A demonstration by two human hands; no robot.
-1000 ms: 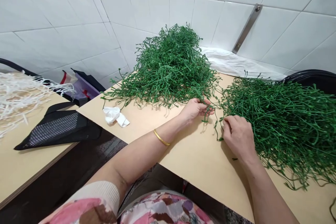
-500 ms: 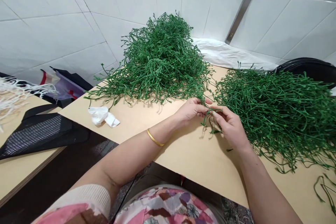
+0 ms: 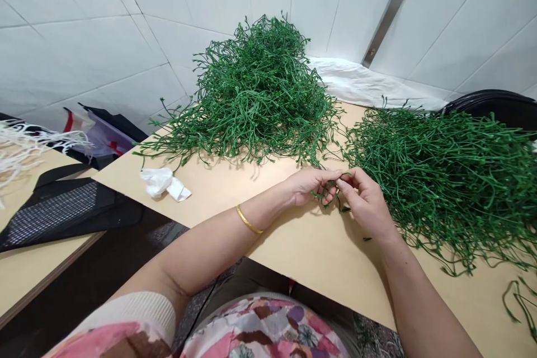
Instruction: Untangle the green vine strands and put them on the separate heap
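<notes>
My left hand (image 3: 314, 183) and my right hand (image 3: 366, 200) meet above the tabletop, fingertips almost touching. Both are closed in a pinch on a thin green plastic-looking stem (image 3: 326, 194), whose loose ends curl below the fingers. Just beyond my left hand rises a tall heap of tangled green stems (image 3: 260, 89) with small forked tips. A second, flatter pile of green stems (image 3: 453, 179) lies right beside my right hand. One tiny green piece (image 3: 367, 239) rests on the table under my right wrist.
Crumpled white tissue (image 3: 165, 183) lies on the tan table (image 3: 218, 196) at left. Behind the piles are white cloth (image 3: 369, 85), a black round item (image 3: 495, 102) and a tiled wall. A black mesh bag (image 3: 59, 215) and white strands (image 3: 29, 145) occupy another table.
My left hand has turned and drawn slightly toward me, its fingers curling under the stem. The stem's hanging ends have shifted closer to my left palm. The piles look the same.
</notes>
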